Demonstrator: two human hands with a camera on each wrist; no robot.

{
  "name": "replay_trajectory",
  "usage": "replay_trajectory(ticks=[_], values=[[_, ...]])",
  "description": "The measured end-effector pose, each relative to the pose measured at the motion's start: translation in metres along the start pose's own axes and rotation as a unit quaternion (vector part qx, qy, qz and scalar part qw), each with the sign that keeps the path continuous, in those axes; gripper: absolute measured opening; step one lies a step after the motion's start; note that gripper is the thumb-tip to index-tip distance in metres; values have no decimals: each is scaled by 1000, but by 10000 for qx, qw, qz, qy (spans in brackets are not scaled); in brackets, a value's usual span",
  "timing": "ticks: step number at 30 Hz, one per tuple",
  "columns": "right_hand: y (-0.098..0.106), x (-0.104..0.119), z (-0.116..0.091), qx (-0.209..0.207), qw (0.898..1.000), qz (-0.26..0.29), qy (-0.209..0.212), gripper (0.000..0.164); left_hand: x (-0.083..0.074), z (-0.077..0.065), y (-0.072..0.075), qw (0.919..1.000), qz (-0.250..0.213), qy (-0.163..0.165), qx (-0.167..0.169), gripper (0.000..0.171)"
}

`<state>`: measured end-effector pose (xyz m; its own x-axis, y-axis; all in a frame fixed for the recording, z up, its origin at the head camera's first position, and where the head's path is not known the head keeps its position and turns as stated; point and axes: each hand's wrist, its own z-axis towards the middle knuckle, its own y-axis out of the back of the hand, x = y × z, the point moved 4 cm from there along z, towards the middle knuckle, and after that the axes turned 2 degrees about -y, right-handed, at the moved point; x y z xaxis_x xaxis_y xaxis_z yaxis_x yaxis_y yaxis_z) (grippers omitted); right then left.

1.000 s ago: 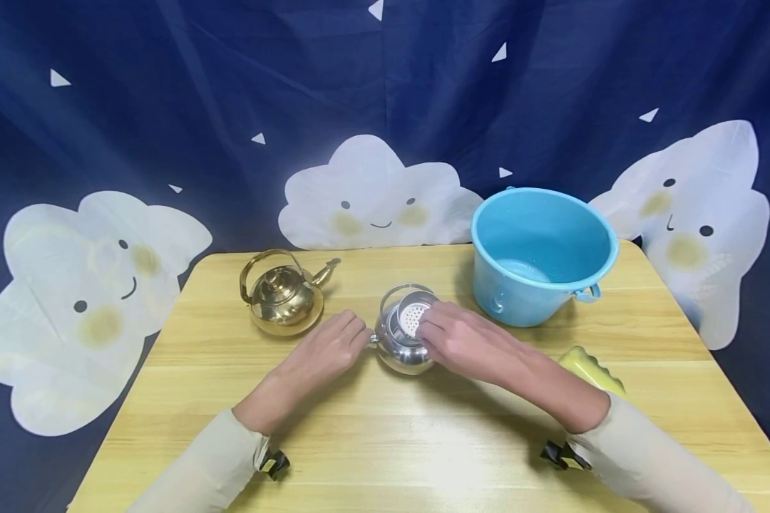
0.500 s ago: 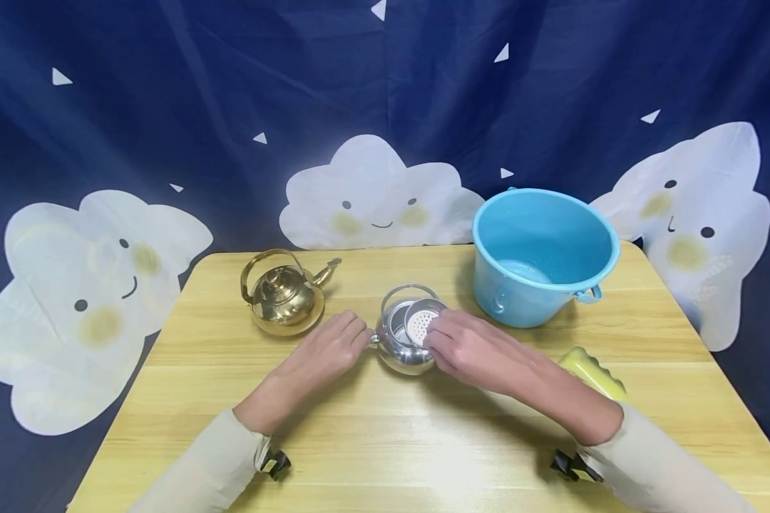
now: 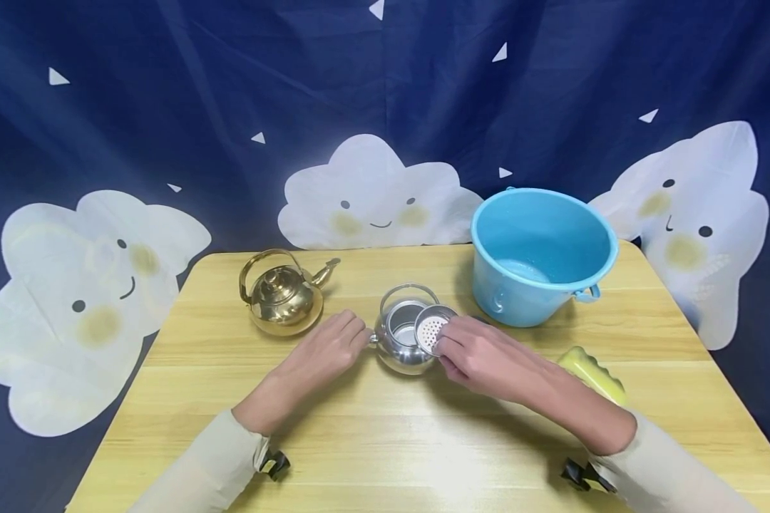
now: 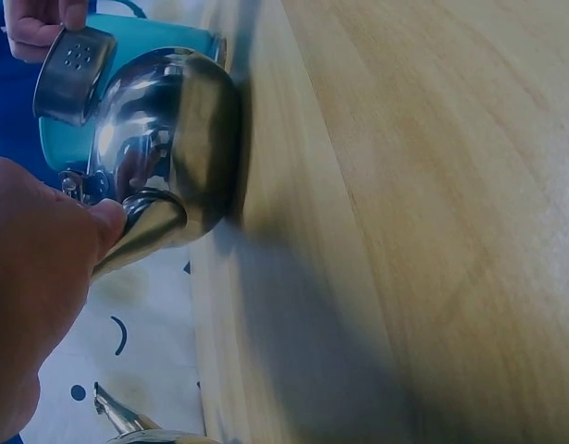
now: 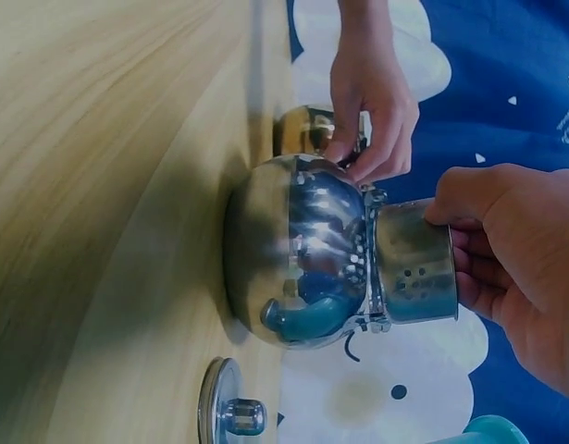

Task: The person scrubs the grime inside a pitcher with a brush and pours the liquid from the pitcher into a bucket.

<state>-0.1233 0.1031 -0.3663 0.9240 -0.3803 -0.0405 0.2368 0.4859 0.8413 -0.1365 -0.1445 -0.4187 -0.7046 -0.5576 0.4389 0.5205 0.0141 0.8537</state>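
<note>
Left fingers (image 3: 354, 332) pinch the spout (image 4: 156, 222) of a round silver metal kettle (image 3: 406, 361) while right fingers (image 3: 452, 339) grip its perforated silver strainer (image 3: 427, 329), apparently a fitting-or-removal step whose next move needs steady handle clearance.

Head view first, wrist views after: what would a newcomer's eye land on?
Probably the big light-blue bucket, at the far right of the table against a dark-blue backdrop with smiling clouds. Next, the shiny silver teapot mid-table: the left hand pinches its spout while the right hand holds a perforated strainer near its open top. The gold teapot gleams at the table's far left.
</note>
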Motion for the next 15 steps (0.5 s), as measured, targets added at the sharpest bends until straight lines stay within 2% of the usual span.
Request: replay_trajectory(ticks=[8,15], values=[[0,0,-6,32,9999,-119,50,26,1,1,0,9999,-2,-37,-129,15],[1,-2,-13,65,9999,-81,-11,24,0,1,-1,10000,-21,-5,-27,17]])
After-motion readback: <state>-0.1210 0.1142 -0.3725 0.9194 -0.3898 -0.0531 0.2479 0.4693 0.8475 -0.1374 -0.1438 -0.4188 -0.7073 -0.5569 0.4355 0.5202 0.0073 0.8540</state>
